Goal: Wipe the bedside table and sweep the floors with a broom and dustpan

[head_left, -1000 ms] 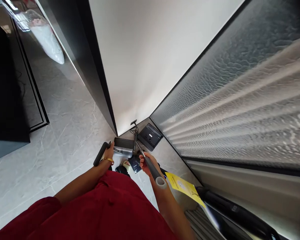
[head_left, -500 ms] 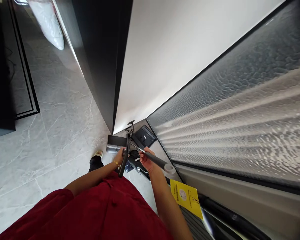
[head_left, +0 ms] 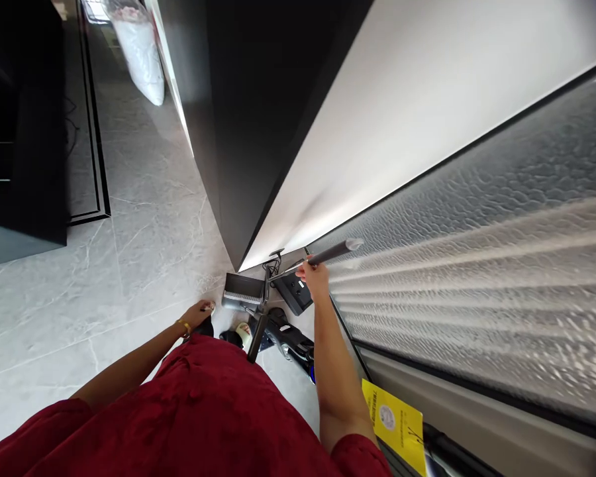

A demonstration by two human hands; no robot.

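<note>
A grey vacuum wand (head_left: 332, 253) is gripped by the closed right hand (head_left: 316, 278) — held up beside a ribbed glass panel (head_left: 477, 291). The left hand (head_left: 196, 315) is kept open, nothing seen in it, above the marble floor (head_left: 129, 265) — a black stick-vacuum body (head_left: 291, 341) is laid there, near a black base unit (head_left: 293, 293).

Right hand (head_left: 316, 278) has a grey vacuum tube (head_left: 334, 252) gripped and pointed at the rippled glass panel (head_left: 477, 298), while the left hand (head_left: 196, 315), gold bracelet (head_left: 183, 328) on the wrist, sits open over the marble floor (head_left: 144, 265). Near the feet: a black stick vacuum body (head_left: 288, 338), comb-edged floor head (head_left: 243, 289) and black dock (head_left: 293, 293).
</note>
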